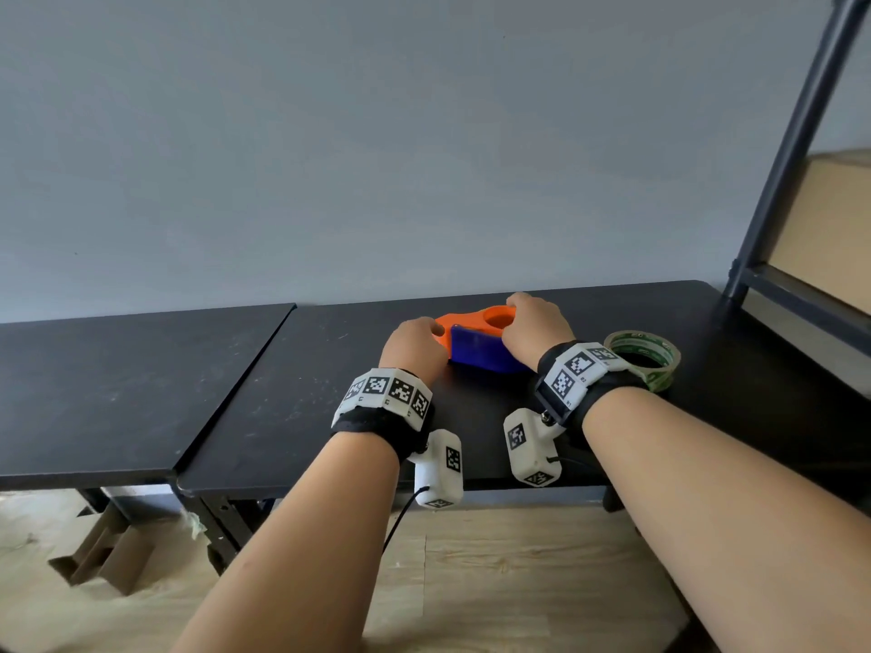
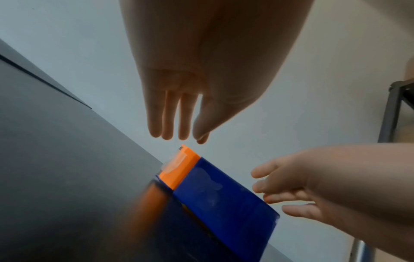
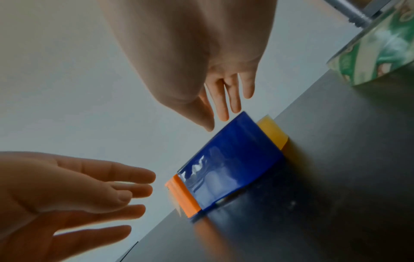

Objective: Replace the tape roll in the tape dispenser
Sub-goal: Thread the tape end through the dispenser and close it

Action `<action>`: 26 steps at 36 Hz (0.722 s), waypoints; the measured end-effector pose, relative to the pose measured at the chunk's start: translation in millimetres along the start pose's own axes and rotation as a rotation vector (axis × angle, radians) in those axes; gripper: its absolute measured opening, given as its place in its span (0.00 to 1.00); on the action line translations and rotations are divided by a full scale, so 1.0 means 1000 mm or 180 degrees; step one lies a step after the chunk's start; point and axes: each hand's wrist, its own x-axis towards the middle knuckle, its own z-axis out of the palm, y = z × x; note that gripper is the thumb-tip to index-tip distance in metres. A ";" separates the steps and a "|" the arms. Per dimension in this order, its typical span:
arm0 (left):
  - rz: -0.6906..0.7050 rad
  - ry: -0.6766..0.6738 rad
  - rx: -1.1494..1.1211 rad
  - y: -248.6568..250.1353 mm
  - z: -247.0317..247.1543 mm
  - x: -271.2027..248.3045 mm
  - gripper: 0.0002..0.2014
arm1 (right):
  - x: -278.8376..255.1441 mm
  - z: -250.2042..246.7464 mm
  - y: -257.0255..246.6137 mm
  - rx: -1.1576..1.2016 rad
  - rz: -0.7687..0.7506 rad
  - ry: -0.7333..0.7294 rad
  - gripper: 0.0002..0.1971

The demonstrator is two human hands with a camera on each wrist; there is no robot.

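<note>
Both hands' loose grip above black table, grey wall.

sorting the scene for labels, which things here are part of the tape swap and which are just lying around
Part of the job:
- orange and blue tape dispenser on the black table
- green-printed tape roll, to its right
- left hand and right hand, at the dispenser's two ends, fingers straight

Just lying about:
- cardboard box on the metal shelf
- cardboard pieces on the floor
</note>
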 end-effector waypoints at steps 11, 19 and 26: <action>0.0556 0.0114 0.0313 0.041 0.035 0.000 0.27 | -0.023 -0.032 0.059 -0.0539 0.0627 0.0190 0.21; 0.0622 -0.0327 0.0854 0.055 0.041 0.009 0.31 | -0.026 -0.036 0.083 -0.1038 0.1149 -0.0047 0.13; 0.0454 -0.0407 0.0851 0.059 0.045 0.019 0.32 | -0.014 -0.029 0.074 -0.1030 0.1087 -0.0241 0.13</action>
